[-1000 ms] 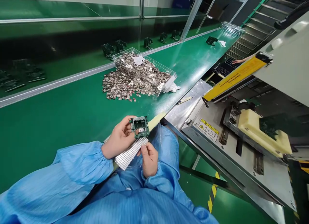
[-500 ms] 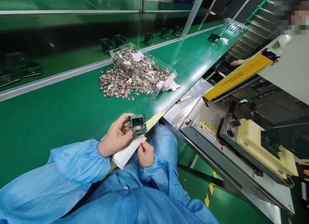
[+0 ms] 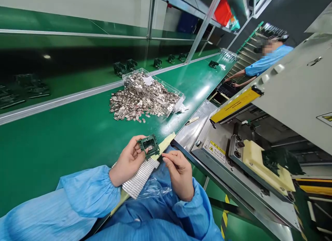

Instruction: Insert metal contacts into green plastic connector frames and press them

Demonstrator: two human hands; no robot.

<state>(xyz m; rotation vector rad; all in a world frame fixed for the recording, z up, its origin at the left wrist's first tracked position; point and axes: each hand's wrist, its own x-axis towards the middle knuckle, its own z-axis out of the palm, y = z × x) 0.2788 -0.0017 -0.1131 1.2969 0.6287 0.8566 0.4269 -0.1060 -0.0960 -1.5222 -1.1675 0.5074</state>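
Lots of green workbench [image 3: 64, 144], with a spilling heap of small metal parts [image 3: 140, 99] on top. Right hand [image 3: 181, 173]: fingertips together-ish, can't tell if closed on anything. Then a silvery ribbed sheet [image 3: 138, 178], partly under the left hand [image 3: 127, 163]. Above that, a dark-green plastic frame [image 3: 155, 148], gripped at just one edge by that hand; might twist and drop if bumped. Smallest, a pale piece [image 3: 150, 147] inside; could pop out with too much tilt, tbh.

The green desk [image 3: 77, 144] carries a heap of small metal pieces [image 3: 127, 106] against a clear box [image 3: 178, 103] holding more, some white scrap [image 3: 183, 109] at the box's end and, farther off, a dark part [image 3: 213, 64].
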